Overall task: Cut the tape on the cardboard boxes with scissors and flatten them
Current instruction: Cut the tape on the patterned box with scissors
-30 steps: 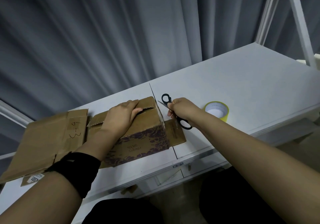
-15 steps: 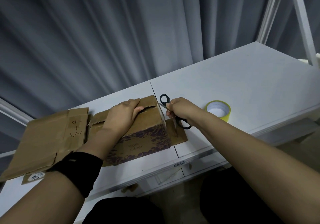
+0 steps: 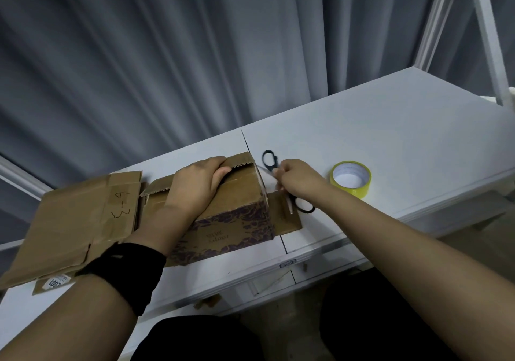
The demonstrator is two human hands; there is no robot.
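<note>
A brown cardboard box (image 3: 237,221) with a purple print on its front stands on the white table (image 3: 404,149). My left hand (image 3: 199,185) presses flat on the box's top, fingers curled over its far edge. My right hand (image 3: 295,174) grips black-handled scissors (image 3: 270,161) at the box's right end, where a flap lies open on the table. The blades lie against that right end. To the left lies a flattened cardboard box (image 3: 75,227) with handwriting on it.
A yellow tape roll (image 3: 351,178) lies on the table just right of my right hand. Grey curtains hang behind the table. A white frame post (image 3: 487,34) rises at the far right. A seam splits the tabletop behind the box.
The scissors have tilted and slid a little along the box's right end. My left hand has stayed on the box top.
</note>
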